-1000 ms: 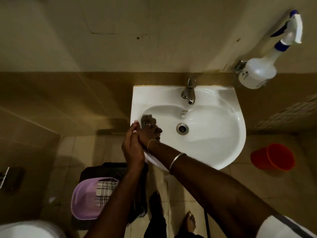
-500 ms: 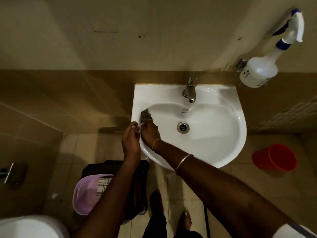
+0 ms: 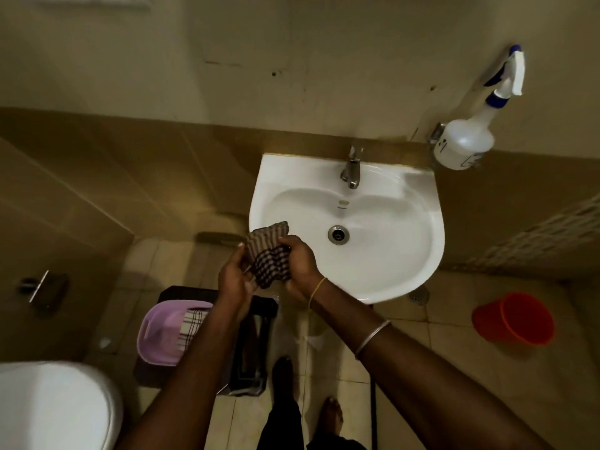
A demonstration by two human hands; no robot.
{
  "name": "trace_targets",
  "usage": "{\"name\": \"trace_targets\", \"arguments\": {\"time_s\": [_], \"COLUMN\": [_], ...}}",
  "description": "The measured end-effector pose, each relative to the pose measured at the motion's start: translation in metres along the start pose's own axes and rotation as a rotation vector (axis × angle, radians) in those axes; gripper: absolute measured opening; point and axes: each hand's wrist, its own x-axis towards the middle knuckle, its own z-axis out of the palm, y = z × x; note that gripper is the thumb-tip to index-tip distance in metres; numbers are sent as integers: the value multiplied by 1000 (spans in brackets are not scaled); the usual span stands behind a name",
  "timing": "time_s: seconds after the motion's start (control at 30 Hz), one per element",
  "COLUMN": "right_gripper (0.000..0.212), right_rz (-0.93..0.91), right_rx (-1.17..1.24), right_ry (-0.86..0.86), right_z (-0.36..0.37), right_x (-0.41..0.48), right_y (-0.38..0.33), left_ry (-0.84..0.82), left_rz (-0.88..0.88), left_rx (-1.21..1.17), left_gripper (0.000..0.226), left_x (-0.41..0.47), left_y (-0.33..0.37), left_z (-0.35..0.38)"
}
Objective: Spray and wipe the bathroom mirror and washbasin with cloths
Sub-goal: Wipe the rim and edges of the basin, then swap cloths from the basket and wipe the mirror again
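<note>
Head view, looking down.

Cloth: a dark checked cloth (image 3: 269, 254), bunched, is held between both my hands over the front-left rim of the white washbasin (image 3: 431, 228). I cannot tell whether it touches the rim.

Left hand (image 3: 233, 280): fingers curled in on the cloth's left edge, thumb toward the cloth. Gripping.

Right hand (image 3: 300, 258): fingers curled over the cloth's right side, knuckles up. Gripping. A thin thread sits at this wrist, and a metal bangle (image 3: 371, 339) further up the forearm.

Washbasin: the tap (image 3: 351, 172) is at the back centre and the drain (image 3: 337, 234) in the middle of the bowl, right of the cloth and apart from it.

Spray bottle (image 3: 467, 142): white with a blue-and-white trigger head, against the wall just right of the washbasin's back corner, tilted, beside a metal bracket.

Floor: a red bucket (image 3: 514, 318) stands on the tiles to the right, well apart from my hands. A lilac tub (image 3: 159, 332) sits below my left forearm with a light checked cloth (image 3: 193, 323) in it. A white toilet lid (image 3: 55, 407) shows at the lower left corner.
</note>
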Motion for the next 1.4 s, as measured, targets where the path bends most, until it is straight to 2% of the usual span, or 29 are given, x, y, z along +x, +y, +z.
{"name": "trace_targets", "arguments": {"time_s": [0.07, 0.13, 0.23, 0.33, 0.43, 0.53, 0.67, 0.87, 0.97, 1.03, 1.13, 1.27, 1.33, 1.4], "right_gripper": [41, 42, 38, 22, 10, 20, 23, 40, 34, 33, 35, 32, 27, 24], "right_rz": [60, 85, 83, -33, -171, -200, -90, 12, 111, 107, 122, 161, 149, 169], "right_rx": [68, 118, 111, -70, -387, -466, -543, -702, -648, -666, -683, -749, -699, -647], "right_ry": [-36, -66, -94, -56, -61, -95, -89, 83, 143, 188, 239, 222, 272, 288], "right_z": [-2, -1, 7, 16, 29, 42, 71, 117, 132, 139, 142, 144, 145, 145], "right_x": [-9, -15, -24, -23, -25, -18, 5, 37, 57, 73, 101, 121, 127, 133], "right_y": [5, 9, 16, 29, 49, 89, 164, 271, 308, 329, 354, 364, 366, 372], "left_ry": [-47, -93, -137, -90, 35, 88, 168, 195, 155, 109, 45, -50, -132, -35], "left_rz": [-19, -32, -16, 68, 127, 158, 137, 65, 12, 5, 34, 75, 95, 235], "left_rx": [-35, -93, -113, -19, 83, 239, 414, 682, 739, 800, 975, 1108, 1070, 1003], "left_gripper": [39, 44, 36, 31, 39, 60, 66, 52, 47, 45, 49, 60, 52, 43], "left_x": [-9, -18, -34, -41, -29, -12, 19, 55, 85, 102, 128, 156, 166, 181], "left_y": [-2, -1, 2, 4, 9, 16, 14, 21, 11, 4, -9, -28, -38, -60], "left_z": [-10, -18, -29, -46, -84, -136, -217, -303, -330, -341, -351, -355, -360, -369]}}
